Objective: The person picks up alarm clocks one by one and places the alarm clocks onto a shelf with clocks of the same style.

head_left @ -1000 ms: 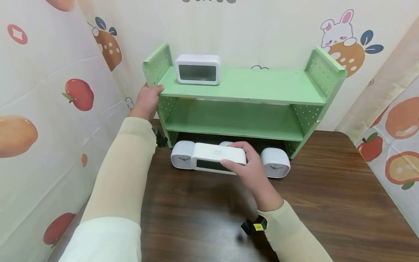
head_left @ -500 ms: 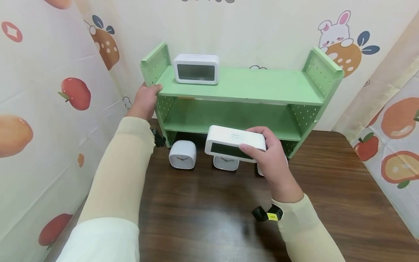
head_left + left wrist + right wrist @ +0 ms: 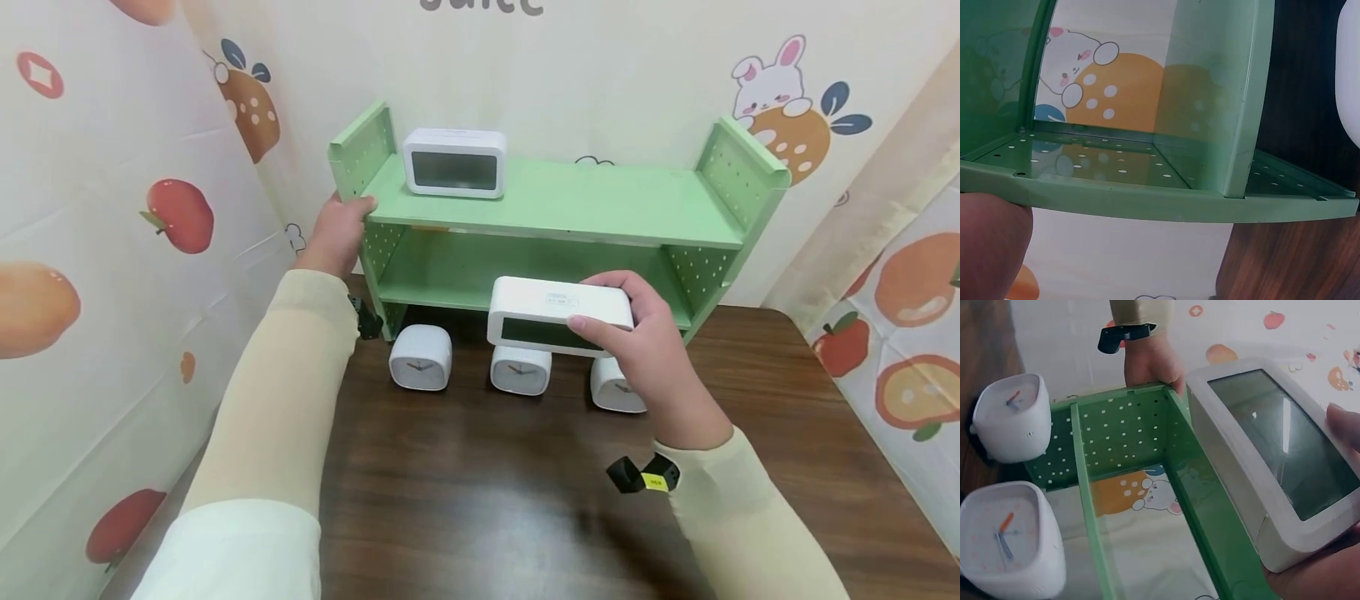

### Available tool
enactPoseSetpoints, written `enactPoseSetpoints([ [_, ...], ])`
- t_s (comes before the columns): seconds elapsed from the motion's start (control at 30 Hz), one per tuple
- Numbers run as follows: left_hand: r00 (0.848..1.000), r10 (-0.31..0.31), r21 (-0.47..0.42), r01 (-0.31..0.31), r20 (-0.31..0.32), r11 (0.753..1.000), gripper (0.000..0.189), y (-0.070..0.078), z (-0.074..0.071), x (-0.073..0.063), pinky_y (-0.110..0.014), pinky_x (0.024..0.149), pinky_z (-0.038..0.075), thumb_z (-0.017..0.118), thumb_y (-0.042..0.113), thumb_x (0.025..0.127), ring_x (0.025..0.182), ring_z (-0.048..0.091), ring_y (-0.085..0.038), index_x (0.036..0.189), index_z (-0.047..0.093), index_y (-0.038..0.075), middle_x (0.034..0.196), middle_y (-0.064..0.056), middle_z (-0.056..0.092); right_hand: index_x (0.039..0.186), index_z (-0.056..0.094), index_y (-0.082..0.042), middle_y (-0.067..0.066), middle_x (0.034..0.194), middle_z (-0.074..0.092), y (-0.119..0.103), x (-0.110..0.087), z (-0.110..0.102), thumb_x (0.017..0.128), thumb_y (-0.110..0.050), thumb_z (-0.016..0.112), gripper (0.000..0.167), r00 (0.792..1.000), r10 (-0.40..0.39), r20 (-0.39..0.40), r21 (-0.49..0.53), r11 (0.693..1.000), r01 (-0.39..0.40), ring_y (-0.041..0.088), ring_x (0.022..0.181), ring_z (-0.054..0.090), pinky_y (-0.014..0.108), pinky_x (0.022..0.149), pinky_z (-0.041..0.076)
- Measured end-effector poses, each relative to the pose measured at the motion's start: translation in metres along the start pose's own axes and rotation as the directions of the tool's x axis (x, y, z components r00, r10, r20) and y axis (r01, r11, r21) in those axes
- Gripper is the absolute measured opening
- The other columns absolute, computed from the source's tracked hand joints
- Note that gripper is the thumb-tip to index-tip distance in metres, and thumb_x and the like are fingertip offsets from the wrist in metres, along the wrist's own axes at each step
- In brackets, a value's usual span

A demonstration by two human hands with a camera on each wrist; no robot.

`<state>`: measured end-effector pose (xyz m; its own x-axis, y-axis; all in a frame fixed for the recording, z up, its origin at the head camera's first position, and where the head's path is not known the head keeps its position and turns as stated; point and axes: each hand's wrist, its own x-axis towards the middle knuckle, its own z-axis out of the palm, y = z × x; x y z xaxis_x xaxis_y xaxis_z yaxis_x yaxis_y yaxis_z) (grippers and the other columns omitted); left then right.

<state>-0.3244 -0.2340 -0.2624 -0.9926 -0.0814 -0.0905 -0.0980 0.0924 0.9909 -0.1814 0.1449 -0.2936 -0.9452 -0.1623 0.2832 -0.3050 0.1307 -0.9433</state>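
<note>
My right hand (image 3: 660,367) holds a white digital clock (image 3: 562,302) with a dark screen, thumb across its front and fingers behind the top edge. It hovers in front of the lower board of a green two-tier shelf (image 3: 600,198). In the right wrist view the same clock's screen (image 3: 1279,444) is plain to see. At the shelf's left side panel, my left hand (image 3: 335,233) grips the edge, thumb over the upper board; its other fingers are hidden. A second white digital clock (image 3: 454,168) stands on the upper board's left end.
Three white analog clocks stand on the brown wooden table (image 3: 465,483) along the shelf's foot: a left one (image 3: 420,360), a middle one (image 3: 521,372) and a right one (image 3: 613,388), partly covered by my hand. A fruit-patterned cloth (image 3: 247,200) hangs behind and beside the shelf.
The right hand has carried the digital clock up and to the right, off from in front of the left and middle analog clocks. My left hand keeps its grip on the shelf.
</note>
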Motion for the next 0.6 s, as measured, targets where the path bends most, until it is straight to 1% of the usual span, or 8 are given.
enactPoseSetpoints([
  [0.2,1.000,0.018,0.004,-0.018,0.000,1.000,0.056,-0.002,-0.001,0.001,-0.048,0.122,0.023,0.040,0.037,0.111,0.145,0.034,-0.018,0.164,0.023,0.029,0.161,0.001,0.035,0.125,0.061,-0.012,0.009,0.121,0.059,-0.010,0.007,-0.010,0.095,-0.016,0.075,0.033,0.999,0.023,0.035,-0.049,0.999,-0.021,0.024,0.109,0.056,0.028,0.087,0.048],
  [0.37,1.000,0.012,0.009,-0.012,-0.001,1.000,0.056,-0.001,0.000,0.001,-0.049,0.122,0.022,0.039,0.037,0.111,0.146,0.033,-0.018,0.164,0.023,0.030,0.161,0.002,0.035,0.125,0.061,-0.012,0.009,0.121,0.060,-0.011,0.010,-0.017,0.095,-0.017,0.075,0.034,0.997,0.045,0.055,-0.066,0.997,-0.042,0.023,0.109,0.056,0.028,0.088,0.047],
  [0.47,1.000,0.009,0.008,-0.009,-0.001,1.000,0.056,-0.001,0.000,0.002,-0.049,0.123,0.021,0.039,0.037,0.111,0.146,0.033,-0.017,0.164,0.023,0.030,0.162,0.003,0.034,0.124,0.061,-0.013,0.008,0.121,0.060,-0.011,0.013,-0.021,0.095,-0.016,0.075,0.032,0.997,0.055,0.062,-0.050,0.997,-0.052,0.022,0.109,0.056,0.028,0.088,0.047],
  [0.53,1.000,0.013,0.003,-0.013,-0.002,1.000,0.056,-0.001,0.000,0.002,-0.049,0.123,0.021,0.039,0.036,0.111,0.146,0.033,-0.017,0.164,0.023,0.030,0.162,0.003,0.034,0.123,0.061,-0.012,0.009,0.122,0.058,-0.012,0.017,-0.025,0.096,-0.014,0.073,0.030,0.996,0.040,0.079,-0.041,0.998,-0.037,0.023,0.108,0.055,0.027,0.085,0.047],
  [0.6,1.000,0.017,-0.002,-0.017,-0.003,1.000,0.056,-0.001,0.000,0.003,-0.048,0.123,0.021,0.039,0.035,0.111,0.145,0.033,-0.017,0.164,0.023,0.029,0.162,0.002,0.035,0.122,0.061,-0.012,0.009,0.124,0.056,-0.013,0.021,-0.030,0.097,-0.011,0.071,0.027,0.995,0.031,0.096,0.003,1.000,-0.031,0.023,0.110,0.054,0.026,0.086,0.047],
])
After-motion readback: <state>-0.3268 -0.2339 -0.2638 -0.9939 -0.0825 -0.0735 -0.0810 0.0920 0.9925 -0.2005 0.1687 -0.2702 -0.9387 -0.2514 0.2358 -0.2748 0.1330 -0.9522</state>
